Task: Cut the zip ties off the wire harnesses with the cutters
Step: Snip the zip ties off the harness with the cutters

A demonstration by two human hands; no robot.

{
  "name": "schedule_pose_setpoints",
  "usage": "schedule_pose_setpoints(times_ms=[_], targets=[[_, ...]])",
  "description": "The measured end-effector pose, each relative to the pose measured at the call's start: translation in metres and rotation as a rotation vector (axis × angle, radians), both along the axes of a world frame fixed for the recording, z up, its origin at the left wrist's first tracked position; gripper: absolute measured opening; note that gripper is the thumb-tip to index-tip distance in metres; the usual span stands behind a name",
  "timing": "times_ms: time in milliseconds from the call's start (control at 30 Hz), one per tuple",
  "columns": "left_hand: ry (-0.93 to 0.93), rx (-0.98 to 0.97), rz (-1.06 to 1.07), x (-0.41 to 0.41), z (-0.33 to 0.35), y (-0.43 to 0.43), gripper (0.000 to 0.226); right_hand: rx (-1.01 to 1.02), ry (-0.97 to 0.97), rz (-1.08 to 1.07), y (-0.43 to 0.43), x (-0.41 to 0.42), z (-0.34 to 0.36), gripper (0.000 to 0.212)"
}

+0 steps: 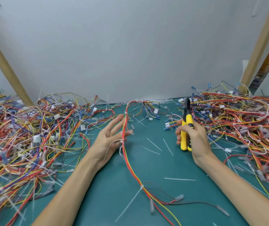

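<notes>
Wire harness (131,162) — red/yellow strands — runs down centre of green desk (155,162), draped across left hand (110,137). Left fingers (116,122) spread open, palm up, wires lying over them, not gripped. White zip tie (121,141) sits on bundle at the palm; another (141,187) lower down. Right hand (194,137) closed around yellow-handled cutters (186,128), tip pointing up, w/ handles together. Tangled harness piles left (29,136) & right (244,121); cut tie tails (153,144) scattered between.

Left hand (110,137) lies palm-up, fingers spread; right hand (194,137) is fisted, forearms both bare
</notes>
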State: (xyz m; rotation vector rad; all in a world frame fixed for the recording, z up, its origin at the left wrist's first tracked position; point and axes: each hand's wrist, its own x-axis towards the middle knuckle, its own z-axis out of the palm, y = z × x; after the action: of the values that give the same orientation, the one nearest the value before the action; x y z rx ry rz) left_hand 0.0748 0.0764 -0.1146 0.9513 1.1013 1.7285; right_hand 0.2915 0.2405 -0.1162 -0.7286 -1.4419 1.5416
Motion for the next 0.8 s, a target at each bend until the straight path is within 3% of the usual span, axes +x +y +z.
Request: schedule_pose_setpoints(times_ms=[167, 300, 467, 700, 800], targets=[[-0.092, -0.061, 0.112, 0.005, 0.000, 0.000, 0.048, 0.030, -0.026, 0.028, 0.000, -0.001, -0.001, 0.012], [0.100, -0.143, 0.028, 0.004, 0.001, -0.001, 0.015, 0.037, -0.035, 0.036, -0.001, -0.001, -0.002, 0.014], [0.094, -0.172, -0.114, 0.000, 0.006, -0.007, 0.019, 0.051, -0.040, 0.042, -0.002, -0.001, -0.001, 0.013], [-0.175, -0.034, -0.364, -0.006, 0.005, -0.014, 0.043, 0.052, -0.038, 0.035, -0.002, 0.000, -0.001, 0.012], [-0.217, -0.028, -0.451, -0.002, 0.001, -0.015, 0.040, 0.068, -0.059, 0.024, -0.002, 0.000, -0.002, 0.013]])
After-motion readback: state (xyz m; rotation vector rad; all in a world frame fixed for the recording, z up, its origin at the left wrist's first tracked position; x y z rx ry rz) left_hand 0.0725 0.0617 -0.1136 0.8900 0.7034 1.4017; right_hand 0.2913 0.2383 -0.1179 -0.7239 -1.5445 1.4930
